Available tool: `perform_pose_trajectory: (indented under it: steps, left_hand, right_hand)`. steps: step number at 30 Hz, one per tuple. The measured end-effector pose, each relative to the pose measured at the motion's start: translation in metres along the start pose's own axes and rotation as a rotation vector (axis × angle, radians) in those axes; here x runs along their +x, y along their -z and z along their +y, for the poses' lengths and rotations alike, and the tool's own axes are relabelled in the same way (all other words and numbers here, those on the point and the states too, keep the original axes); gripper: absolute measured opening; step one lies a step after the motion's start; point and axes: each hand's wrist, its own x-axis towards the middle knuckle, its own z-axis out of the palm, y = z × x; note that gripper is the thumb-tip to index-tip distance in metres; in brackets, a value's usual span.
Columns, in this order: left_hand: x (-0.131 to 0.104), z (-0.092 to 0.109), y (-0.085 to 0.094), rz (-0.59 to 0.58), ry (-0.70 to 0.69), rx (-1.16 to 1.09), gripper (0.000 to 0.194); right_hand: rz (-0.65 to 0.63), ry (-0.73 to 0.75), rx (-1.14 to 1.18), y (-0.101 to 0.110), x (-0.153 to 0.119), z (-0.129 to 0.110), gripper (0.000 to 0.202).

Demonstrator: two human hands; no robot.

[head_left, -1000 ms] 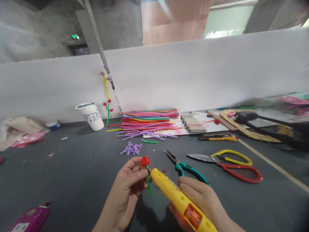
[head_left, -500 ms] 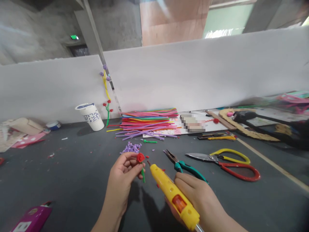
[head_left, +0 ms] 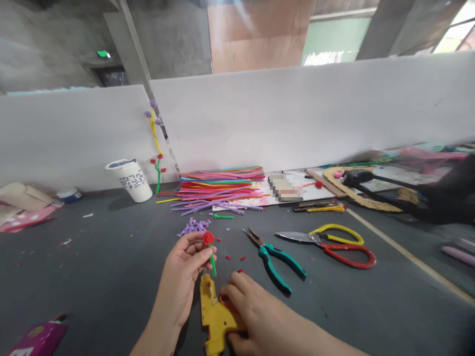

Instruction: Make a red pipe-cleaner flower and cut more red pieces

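Observation:
My left hand (head_left: 185,267) pinches a small red flower (head_left: 208,239) by its green stem, which points down below the fingers. My right hand (head_left: 252,309) is closed around the right side of a yellow glue gun (head_left: 213,309). The gun is low over the dark table, its nozzle pointing away from me, just below my left fingers. Part of its body is hidden by my right hand. Several small red pieces (head_left: 228,257) lie beyond my right hand, and a heap of purple snippets (head_left: 193,226) sits behind my left fingertips.
Teal pliers (head_left: 272,262) and scissors (head_left: 326,242) with red and yellow handles lie to the right. Bundled colourful stems (head_left: 218,190) lie at the back beside a white cup (head_left: 131,180). A white partition (head_left: 260,123) stands behind; a purple box (head_left: 39,338) is at the near left.
The glue gun has come down and left from beside the flower, and has turned to point away from me. My left hand still holds the flower. The view has shifted slightly right.

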Motion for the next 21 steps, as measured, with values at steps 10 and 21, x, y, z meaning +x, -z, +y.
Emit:
perform_pose_trajectory:
  steps: [10,21]
  left_hand:
    - [-0.007,-0.002,-0.007,-0.041,0.072,-0.025,0.023]
    - [-0.011,-0.003,-0.012,-0.071,0.200,-0.074,0.024]
  right_hand:
    - [0.265,-0.023,-0.280,-0.012,0.016,0.034,0.006]
    - [0.342,-0.125,-0.001,0.006,0.017,0.031,0.011]
